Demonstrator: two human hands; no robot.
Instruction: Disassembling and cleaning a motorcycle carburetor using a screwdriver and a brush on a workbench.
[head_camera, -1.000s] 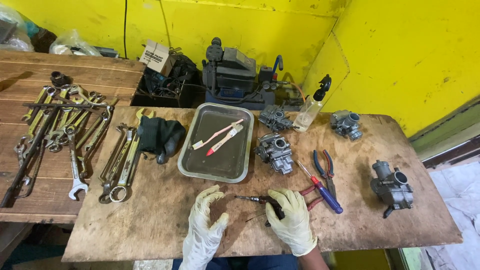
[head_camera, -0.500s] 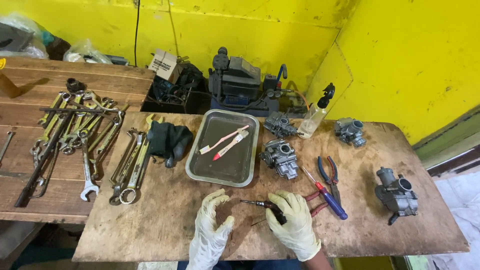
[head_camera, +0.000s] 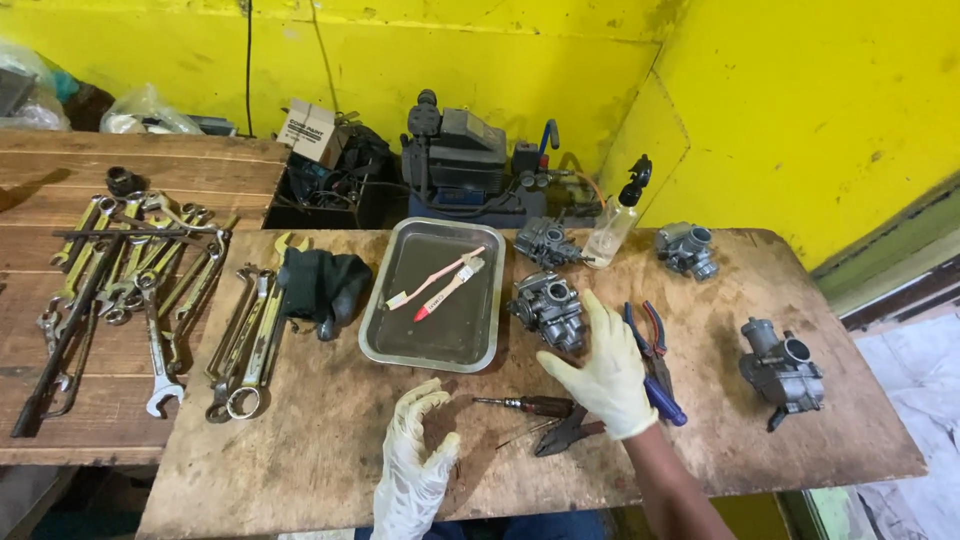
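Both hands wear pale rubber gloves. My right hand (head_camera: 606, 368) hovers with fingers spread, its fingertips just beside a grey carburetor (head_camera: 545, 305) near the middle of the wooden board (head_camera: 300, 440). It holds nothing. My left hand (head_camera: 415, 460) rests near the board's front edge, fingers apart and empty. Between the hands lie a dark-handled screwdriver (head_camera: 525, 404) and dark pliers (head_camera: 565, 432). A metal tray (head_camera: 385, 335) holding two toothbrushes (head_camera: 440, 280) sits just beyond my left hand.
Three more carburetors lie around: at the back (head_camera: 545, 242), back right (head_camera: 688, 250) and far right (head_camera: 782, 368). Red-and-blue-handled pliers (head_camera: 652, 340), a spray bottle (head_camera: 615, 222), a black cloth (head_camera: 320, 282), several wrenches (head_camera: 150, 290), and a dark machine (head_camera: 455, 165) against the yellow wall.
My right hand has lifted off the tools at the front and moved up toward the middle carburetor. My left hand has shifted slightly; the view has moved closer.
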